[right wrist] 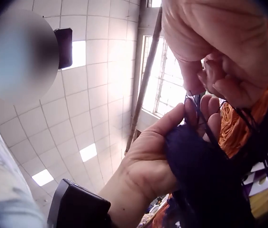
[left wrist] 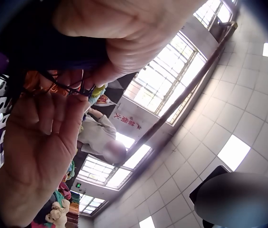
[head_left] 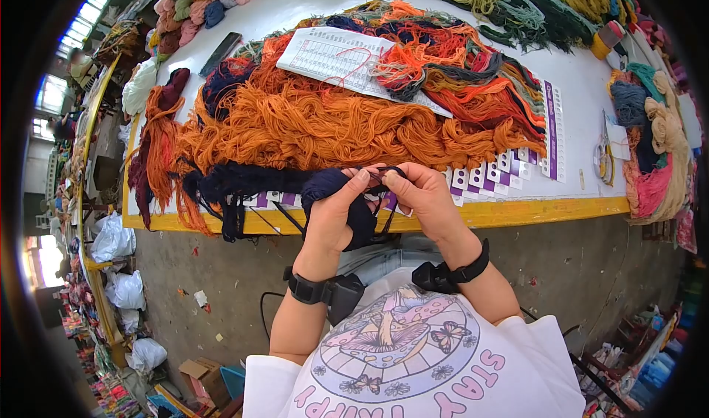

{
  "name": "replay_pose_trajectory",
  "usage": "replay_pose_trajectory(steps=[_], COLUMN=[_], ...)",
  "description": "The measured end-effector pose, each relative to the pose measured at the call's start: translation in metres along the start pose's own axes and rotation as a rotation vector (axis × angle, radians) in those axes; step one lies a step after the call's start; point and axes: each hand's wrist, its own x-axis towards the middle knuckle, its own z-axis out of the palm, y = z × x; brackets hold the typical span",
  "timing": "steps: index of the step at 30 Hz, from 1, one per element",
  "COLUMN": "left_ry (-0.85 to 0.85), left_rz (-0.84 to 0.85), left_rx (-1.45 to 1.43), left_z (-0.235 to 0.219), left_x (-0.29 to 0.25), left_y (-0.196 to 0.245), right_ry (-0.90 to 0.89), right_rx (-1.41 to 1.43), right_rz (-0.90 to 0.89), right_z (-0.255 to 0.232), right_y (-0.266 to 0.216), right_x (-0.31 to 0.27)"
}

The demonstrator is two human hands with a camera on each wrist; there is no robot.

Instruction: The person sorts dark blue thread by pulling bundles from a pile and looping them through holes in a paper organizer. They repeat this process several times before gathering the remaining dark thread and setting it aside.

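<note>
A dark navy yarn skein (head_left: 319, 185) hangs over the left hand (head_left: 330, 215), whose thumb and fingers grip it near the table's front edge. Close beside it, the right hand (head_left: 427, 200) pinches thin dark strands between thumb and fingertips. Seen from the right wrist, the left hand (right wrist: 146, 159) lies behind the navy bundle (right wrist: 203, 175), and the right hand (right wrist: 224, 47) is above, with strands running between the two. In the left wrist view the right hand (left wrist: 41, 147) has its fingertips on dark strands, just below the left hand (left wrist: 129, 33).
Orange yarn (head_left: 295, 122) is heaped behind the hands, with a printed sheet (head_left: 332, 60) on top. Purple-and-white cards (head_left: 550, 130) lie under the heap. A phone (head_left: 221, 52) is at the back left, scissors (head_left: 605, 159) at the right. More navy yarn (head_left: 236, 189) hangs over the yellow table edge (head_left: 546, 210).
</note>
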Motion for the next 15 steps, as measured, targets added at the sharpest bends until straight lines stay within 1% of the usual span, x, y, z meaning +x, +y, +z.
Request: replay_pose_trajectory(steps=[2,5,8,11,14,15], left_ry=[0.022,0.028,-0.003,0.022,-0.019,0.031], left_rz=[-0.002,0.038,0.084,0.170,0.288,0.276], left_rx=[-0.029,0.024,0.095,0.178,0.293,0.192], left_z=[-0.003,-0.003,-0.005,0.000,-0.005,0.001], left_x=[0.001,0.001,0.000,0.000,0.001,-0.007], left_y=[-0.004,-0.006,-0.010,-0.010,-0.006,-0.002], right_ry=[0.005,0.025,0.014,0.088,0.197,0.160], right_rx=[0.050,-0.025,-0.263,-0.279,-0.484,-0.221], right_rz=[0.021,0.068,-0.120,-0.154,-0.361,-0.302], right_z=[0.000,0.000,0.008,0.005,-0.010,-0.014], right_y=[0.002,-0.004,-0.009,-0.002,0.012,0.005], right_x=[0.001,-0.001,-0.004,-0.002,0.003,0.000])
